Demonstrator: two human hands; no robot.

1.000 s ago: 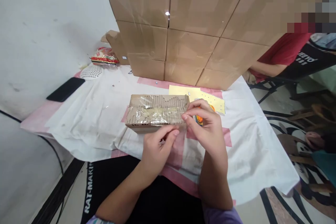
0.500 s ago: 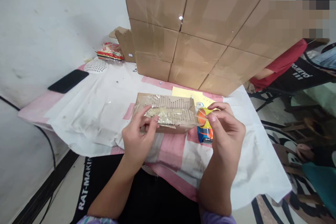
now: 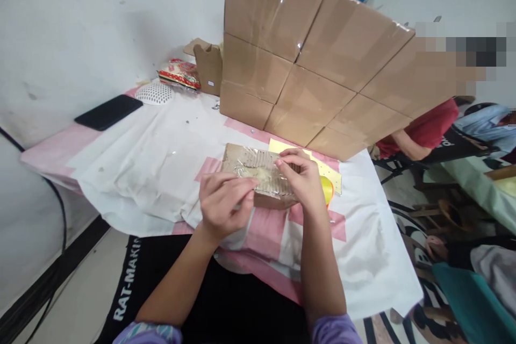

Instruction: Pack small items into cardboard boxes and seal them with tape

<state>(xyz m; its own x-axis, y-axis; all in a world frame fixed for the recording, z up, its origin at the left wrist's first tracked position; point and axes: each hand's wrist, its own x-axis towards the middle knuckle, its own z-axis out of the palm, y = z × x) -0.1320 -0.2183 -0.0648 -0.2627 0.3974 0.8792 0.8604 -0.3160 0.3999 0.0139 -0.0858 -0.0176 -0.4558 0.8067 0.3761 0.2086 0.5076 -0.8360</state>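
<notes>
A small cardboard box (image 3: 266, 201) lies on the cloth in front of me. Its top is torn to bare corrugated ridges, and wrinkled, shiny clear tape (image 3: 264, 174) covers part of it. My left hand (image 3: 226, 201) is at the near left of the top, thumb and fingers pinched together at the tape. Over the right part of the top, my right hand (image 3: 300, 174) pinches the tape between thumb and forefinger; it hides that end of the box. Just beyond that hand shows part of a yellow and orange roll (image 3: 326, 191).
A tall panel of joined cardboard boxes (image 3: 310, 86) stands behind the work. Yellow paper (image 3: 334, 176) lies beneath its front. Along the left are a black phone-like slab (image 3: 108, 112), a white perforated dome (image 3: 155, 93) and a red packet (image 3: 179, 73). A person in red (image 3: 427, 129) sits beyond.
My right hand has moved left from beside the box to over its top. My left hand has shifted slightly right, its fingers closer together. The view has turned a little.
</notes>
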